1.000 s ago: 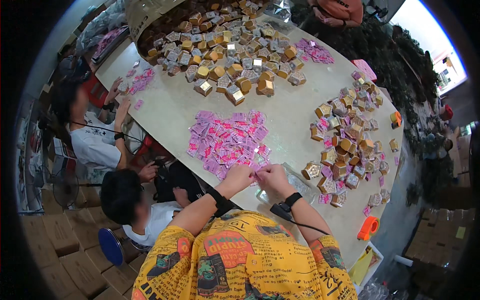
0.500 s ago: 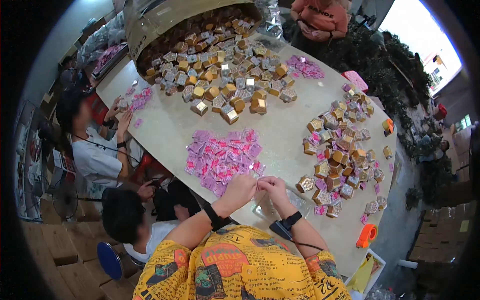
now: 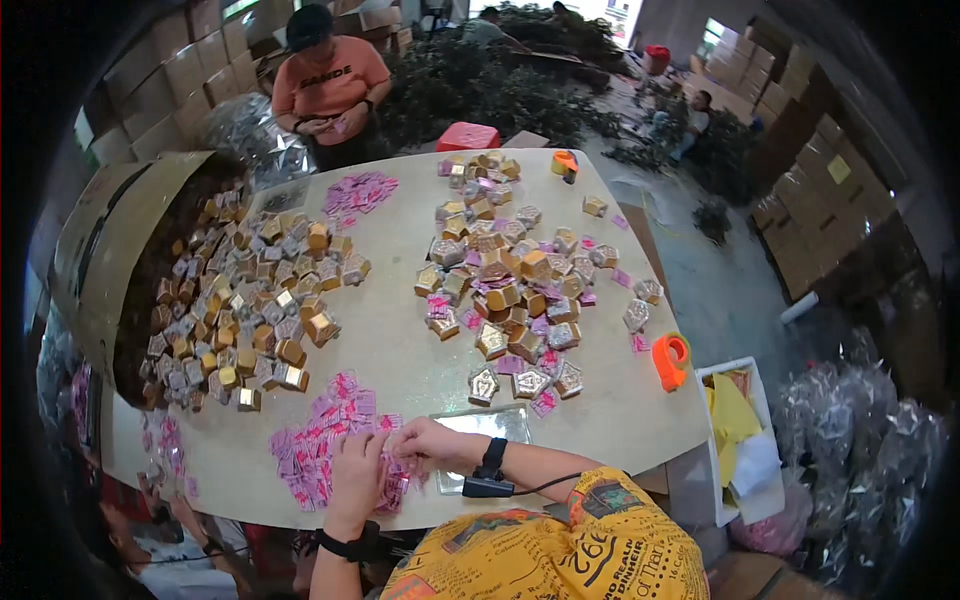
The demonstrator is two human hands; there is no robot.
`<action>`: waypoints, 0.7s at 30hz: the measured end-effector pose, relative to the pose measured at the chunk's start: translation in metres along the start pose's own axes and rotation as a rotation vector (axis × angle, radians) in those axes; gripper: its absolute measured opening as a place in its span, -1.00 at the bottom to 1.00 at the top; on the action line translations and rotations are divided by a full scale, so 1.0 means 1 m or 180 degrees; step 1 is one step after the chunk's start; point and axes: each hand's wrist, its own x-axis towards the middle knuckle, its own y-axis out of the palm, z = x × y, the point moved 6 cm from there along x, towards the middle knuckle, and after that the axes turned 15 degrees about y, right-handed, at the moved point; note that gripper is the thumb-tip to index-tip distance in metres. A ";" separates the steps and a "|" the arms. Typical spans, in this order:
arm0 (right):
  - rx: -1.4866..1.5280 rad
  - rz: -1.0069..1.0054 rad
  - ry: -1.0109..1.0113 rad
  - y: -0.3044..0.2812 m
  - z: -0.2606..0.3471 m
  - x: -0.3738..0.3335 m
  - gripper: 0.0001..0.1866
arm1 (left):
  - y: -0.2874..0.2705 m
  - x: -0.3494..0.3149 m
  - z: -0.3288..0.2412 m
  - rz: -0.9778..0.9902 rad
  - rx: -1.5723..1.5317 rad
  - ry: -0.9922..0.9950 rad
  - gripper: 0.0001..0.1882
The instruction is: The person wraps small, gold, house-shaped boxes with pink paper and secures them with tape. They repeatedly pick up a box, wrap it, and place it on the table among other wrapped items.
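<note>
At the near edge of the table, my left hand (image 3: 357,472) lies over a pile of small pink printed tags (image 3: 315,455), its fingers bent inward. My right hand (image 3: 428,443) is beside it, thumb and fingers pinched together. The fingertips of both hands almost meet, and whatever is between them is too small to make out. By my right wrist lies a flat, clear, shiny rectangular sheet or tray (image 3: 505,425). Beyond it is a heap of small gold-and-silver faceted boxes (image 3: 500,295), with pink tags mixed among them.
A large carton (image 3: 100,250) on its side spills more faceted boxes (image 3: 265,310) over the left. An orange tape dispenser (image 3: 670,362) sits at the right edge, near a white bin (image 3: 708,450). Across the table stands a person in an orange shirt (image 3: 330,85); others sit lower left.
My view has swung to the right, so the table appears turned. Both hands remain close together at the pink tags, the left now further over the pile.
</note>
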 end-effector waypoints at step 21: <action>-0.3824 -0.1150 -0.1965 0.017 0.043 -0.014 -0.88 | 0.105 -0.052 0.085 -0.0172 -0.3584 -0.2502 -0.84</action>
